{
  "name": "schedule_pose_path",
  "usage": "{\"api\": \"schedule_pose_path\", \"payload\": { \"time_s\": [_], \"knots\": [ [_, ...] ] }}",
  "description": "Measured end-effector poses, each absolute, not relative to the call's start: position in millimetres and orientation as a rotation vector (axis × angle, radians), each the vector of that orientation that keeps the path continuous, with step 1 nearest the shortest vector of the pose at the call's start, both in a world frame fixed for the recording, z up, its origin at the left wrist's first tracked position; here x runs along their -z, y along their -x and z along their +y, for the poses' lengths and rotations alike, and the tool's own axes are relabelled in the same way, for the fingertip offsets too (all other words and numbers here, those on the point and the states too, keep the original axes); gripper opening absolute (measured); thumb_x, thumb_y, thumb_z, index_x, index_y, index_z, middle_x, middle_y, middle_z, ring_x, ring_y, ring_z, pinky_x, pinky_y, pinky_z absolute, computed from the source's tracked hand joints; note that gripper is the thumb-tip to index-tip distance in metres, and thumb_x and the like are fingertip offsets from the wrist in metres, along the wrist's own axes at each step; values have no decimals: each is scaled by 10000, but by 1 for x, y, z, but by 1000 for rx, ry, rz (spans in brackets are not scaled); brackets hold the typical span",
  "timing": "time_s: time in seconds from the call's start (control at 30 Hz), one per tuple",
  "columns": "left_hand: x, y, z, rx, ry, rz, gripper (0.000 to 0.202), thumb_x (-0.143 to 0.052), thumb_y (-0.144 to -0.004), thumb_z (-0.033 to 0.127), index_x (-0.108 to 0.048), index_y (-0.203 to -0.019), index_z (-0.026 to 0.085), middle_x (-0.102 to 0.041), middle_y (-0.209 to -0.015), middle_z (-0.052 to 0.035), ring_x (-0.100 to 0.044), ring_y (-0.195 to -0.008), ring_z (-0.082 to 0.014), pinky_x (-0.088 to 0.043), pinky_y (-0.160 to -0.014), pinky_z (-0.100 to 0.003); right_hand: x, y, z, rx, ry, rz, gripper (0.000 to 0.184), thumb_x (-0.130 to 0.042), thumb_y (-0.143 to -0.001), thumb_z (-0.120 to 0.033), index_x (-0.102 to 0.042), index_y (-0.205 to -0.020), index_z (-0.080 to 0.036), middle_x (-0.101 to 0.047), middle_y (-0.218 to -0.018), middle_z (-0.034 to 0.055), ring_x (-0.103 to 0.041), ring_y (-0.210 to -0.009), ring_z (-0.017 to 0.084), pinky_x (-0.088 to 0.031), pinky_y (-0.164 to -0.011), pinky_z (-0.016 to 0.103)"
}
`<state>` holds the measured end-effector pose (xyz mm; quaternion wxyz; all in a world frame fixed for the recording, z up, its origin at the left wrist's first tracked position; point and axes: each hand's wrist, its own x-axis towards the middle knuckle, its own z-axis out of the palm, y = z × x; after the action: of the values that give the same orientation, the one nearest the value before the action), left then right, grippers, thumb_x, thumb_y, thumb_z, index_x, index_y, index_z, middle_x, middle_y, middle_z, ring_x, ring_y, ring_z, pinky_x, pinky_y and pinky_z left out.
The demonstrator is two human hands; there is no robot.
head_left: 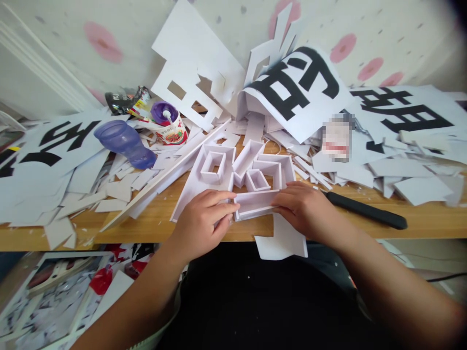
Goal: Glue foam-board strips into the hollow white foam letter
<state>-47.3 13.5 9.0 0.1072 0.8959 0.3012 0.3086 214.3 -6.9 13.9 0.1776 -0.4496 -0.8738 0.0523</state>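
A white foam-board model of walled cells [245, 171] lies on the wooden table [419, 221] right in front of me. My left hand [203, 221] pinches the left end of its nearest wall strip, fingers closed on the edge. My right hand [303, 208] presses the right end of the same strip, fingers curled on it. A loose white sheet [282, 240] hangs over the table edge under the right hand.
A black-handled tool [367, 210] lies just right of my right hand. A tipped purple cup [126, 142] and a snack cup with a purple lid [170, 124] sit at the left. White offcuts and sheets printed with black characters [296, 87] heap along the back.
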Motion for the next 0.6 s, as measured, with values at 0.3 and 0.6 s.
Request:
{"api": "schedule_pose_path", "payload": {
  "time_s": [0.3,0.6],
  "knots": [
    [-8,45,14,-901,-2714,911,236,-589,-886,88,-739,-989,238,-699,-1104,-76,-635,-993,-245,-486,-871,-455,-10,-215,-6,-168,1269,-2434,199,-549,-907,-126,-691,-770,-154,-696,-712,56,-611,-730,227,-445,-798,368],
    [-8,45,17,-842,-2691,904,226,-588,-875,63,-735,-940,222,-672,-1011,-65,-610,-981,-242,-453,-880,-453,-11,-214,-6,-203,1295,-2425,211,-543,-922,-151,-721,-810,-148,-708,-724,70,-634,-752,238,-443,-840,381]
  ]
}}
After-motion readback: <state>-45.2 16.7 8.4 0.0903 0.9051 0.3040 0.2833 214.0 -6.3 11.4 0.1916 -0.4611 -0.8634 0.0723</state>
